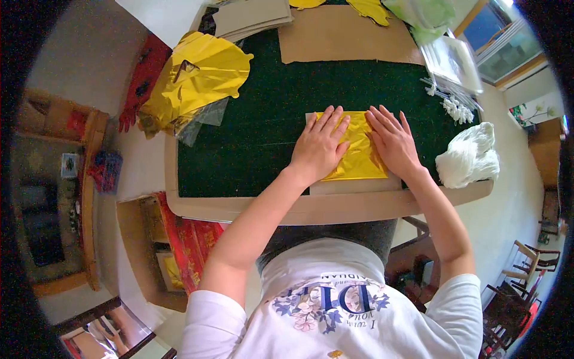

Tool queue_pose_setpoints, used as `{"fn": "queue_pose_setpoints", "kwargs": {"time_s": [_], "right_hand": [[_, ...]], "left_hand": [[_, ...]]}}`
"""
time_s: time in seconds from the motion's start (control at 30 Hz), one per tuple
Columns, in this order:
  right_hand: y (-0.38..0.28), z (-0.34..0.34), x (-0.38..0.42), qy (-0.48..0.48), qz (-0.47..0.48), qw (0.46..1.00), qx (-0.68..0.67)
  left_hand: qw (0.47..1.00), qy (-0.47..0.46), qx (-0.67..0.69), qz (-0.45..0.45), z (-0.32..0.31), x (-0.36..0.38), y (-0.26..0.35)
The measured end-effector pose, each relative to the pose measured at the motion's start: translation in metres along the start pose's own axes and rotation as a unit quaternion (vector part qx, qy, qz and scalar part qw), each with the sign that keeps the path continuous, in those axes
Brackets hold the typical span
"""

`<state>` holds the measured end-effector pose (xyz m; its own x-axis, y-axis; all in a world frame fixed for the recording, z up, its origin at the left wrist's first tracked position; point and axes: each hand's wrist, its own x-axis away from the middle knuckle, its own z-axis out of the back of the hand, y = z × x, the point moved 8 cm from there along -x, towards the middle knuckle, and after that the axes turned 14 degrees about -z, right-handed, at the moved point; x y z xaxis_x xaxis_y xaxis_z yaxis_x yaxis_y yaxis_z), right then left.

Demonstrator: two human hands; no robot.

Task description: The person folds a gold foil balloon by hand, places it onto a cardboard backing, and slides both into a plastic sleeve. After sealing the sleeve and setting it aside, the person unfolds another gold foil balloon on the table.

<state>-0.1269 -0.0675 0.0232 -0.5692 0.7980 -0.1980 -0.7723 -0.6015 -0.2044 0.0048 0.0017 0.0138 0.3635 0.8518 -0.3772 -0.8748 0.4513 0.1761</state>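
A folded piece of shiny yellow foil (357,160) lies flat on a grey-beige card (335,187) near the table's front edge. My left hand (321,145) rests flat on the foil's left side, fingers stretched out and pointing away from me. On the right side, my right hand (394,142) lies palm down with its fingers extended over the foil's edge. Both hands are open and neither grips anything. The card is mostly hidden under the foil and my hands.
Yellow foil balloons (206,72) hang over the table's left edge, by clear plastic (209,112). Cardboard (347,36) and stacked cards (251,17) lie at the back. White string (469,157), white sticks (451,102) and plastic bags (452,61) are at right. An open box (137,239) stands below left.
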Motion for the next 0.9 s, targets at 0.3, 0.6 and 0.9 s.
{"fn": "queue_pose_setpoints", "kwargs": {"time_s": [0.3, 0.6, 0.9], "right_hand": [[0.035, 0.018, 0.000, 0.111, -0.078, 0.975, -0.176], [0.037, 0.005, -0.021, 0.051, -0.235, 0.923, -0.299], [0.054, 0.003, -0.047, -0.021, -0.279, 0.916, -0.286]], "left_hand": [[1.000, 0.008, -0.010, -0.007, 0.000, 0.001, 0.000], [1.000, -0.013, 0.007, -0.004, 0.005, -0.001, 0.003], [1.000, -0.009, 0.003, -0.009, 0.006, -0.001, 0.004]]}}
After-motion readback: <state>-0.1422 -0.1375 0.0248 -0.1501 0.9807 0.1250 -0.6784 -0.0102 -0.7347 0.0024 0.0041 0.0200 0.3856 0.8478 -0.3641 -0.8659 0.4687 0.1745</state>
